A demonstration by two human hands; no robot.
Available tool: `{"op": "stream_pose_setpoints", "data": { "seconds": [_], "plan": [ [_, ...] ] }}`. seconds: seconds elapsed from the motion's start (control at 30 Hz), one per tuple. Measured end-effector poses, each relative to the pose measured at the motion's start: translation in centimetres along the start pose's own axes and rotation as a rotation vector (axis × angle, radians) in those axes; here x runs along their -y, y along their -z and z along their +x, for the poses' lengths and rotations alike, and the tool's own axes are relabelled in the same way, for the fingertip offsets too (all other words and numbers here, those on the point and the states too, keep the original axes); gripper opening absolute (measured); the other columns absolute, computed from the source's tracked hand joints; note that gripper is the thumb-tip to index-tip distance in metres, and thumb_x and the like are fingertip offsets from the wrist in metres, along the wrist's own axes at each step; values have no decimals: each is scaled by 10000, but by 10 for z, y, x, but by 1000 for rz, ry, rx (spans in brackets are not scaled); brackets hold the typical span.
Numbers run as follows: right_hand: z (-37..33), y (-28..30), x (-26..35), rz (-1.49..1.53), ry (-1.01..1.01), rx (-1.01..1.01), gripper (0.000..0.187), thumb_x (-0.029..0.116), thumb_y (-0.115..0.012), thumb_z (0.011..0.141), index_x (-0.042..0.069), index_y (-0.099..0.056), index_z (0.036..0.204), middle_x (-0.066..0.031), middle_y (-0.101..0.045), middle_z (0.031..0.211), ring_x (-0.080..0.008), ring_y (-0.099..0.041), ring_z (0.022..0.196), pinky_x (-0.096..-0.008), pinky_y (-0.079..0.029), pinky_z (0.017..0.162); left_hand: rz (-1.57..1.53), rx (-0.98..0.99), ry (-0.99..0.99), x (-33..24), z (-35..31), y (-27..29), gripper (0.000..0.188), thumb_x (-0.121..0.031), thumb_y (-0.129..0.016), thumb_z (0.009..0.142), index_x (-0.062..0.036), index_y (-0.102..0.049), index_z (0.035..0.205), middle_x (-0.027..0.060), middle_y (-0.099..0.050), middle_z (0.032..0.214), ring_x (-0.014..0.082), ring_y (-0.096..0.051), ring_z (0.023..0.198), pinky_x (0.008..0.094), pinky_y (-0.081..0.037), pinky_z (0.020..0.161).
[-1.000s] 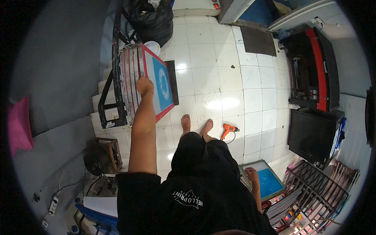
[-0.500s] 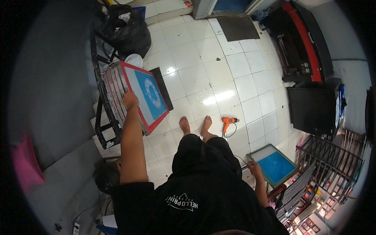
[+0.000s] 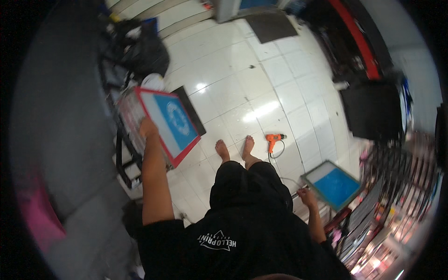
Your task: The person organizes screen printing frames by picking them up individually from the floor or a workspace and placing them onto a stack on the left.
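At the left, my left hand (image 3: 148,128) is closed on the near edge of a red-framed printing screen (image 3: 157,109), which has a blue panel with a pale round design. This screen leans at the front of a row of similar frames (image 3: 127,108), their edges blurred. At the lower right, my right hand (image 3: 306,197) hangs with curled fingers; whether anything is in them is too blurred to see. Right beside it lies a green-framed screen (image 3: 337,186) with a blue panel. An orange heat gun (image 3: 274,140) lies on the floor, with its cord trailing back towards my legs.
A black metal rack (image 3: 122,149) supports the frames, with a black bag (image 3: 147,51) beyond it. White floor tiles (image 3: 219,84) and a dark mat (image 3: 271,25) lie ahead. Black cabinets (image 3: 371,109) line the right side, with a dark metal rack (image 3: 396,179) nearer.
The whole view has shifted and blurred slightly with head movement. My left hand stays on the red-framed screen, which has tilted a little. My right hand remains by the green-framed screen.
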State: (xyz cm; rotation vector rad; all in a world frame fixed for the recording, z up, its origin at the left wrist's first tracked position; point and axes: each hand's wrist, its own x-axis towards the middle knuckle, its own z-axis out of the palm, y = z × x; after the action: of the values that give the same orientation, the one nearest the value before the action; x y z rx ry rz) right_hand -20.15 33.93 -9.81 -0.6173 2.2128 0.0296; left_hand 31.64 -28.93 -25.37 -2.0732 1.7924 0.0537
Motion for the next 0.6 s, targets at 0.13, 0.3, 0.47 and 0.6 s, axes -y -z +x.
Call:
{"op": "stream_pose_setpoints", "data": {
  "seconds": [0.13, 0.3, 0.47, 0.6],
  "plan": [
    [3, -7, -12, 127, -95, 55, 440, 431, -630, 857, 18, -675, 1003, -186, -686, 970, -330, -652, 926, -418, -492, 805, -147, -262, -255, -50, -46, 60, 373, -331, -635, 871, 9, -588, 1019, 176, -642, 1016, 325, -642, 917, 401, -534, 780],
    [27, 14, -67, 192, -145, -83, 452, 456, -611, 849, 35, -696, 989, -194, -675, 1018, -368, -625, 976, -456, -478, 855, -441, -399, -692, -131, -149, 37, 362, -239, -562, 905, 77, -537, 1081, 264, -581, 1031, 439, -544, 983, 493, -443, 857],
    [8, 41, -153, 340, -354, -294, 448, 423, -588, 880, 21, -691, 1048, -208, -659, 1085, -379, -599, 1032, -452, -456, 900, -305, 276, -982, -194, -255, -2, 282, -248, -616, 877, 29, -573, 912, 230, -612, 888, 411, -587, 832, 478, -461, 754],
    [1, 50, -274, 405, -579, -315, 474, 414, -651, 821, 14, -667, 1075, -228, -649, 1100, -379, -620, 1014, -449, -484, 877, -374, 448, -1122, -218, -310, -22, 292, -262, -628, 876, 22, -579, 828, 214, -620, 816, 376, -600, 756, 447, -472, 697]
  ]
}}
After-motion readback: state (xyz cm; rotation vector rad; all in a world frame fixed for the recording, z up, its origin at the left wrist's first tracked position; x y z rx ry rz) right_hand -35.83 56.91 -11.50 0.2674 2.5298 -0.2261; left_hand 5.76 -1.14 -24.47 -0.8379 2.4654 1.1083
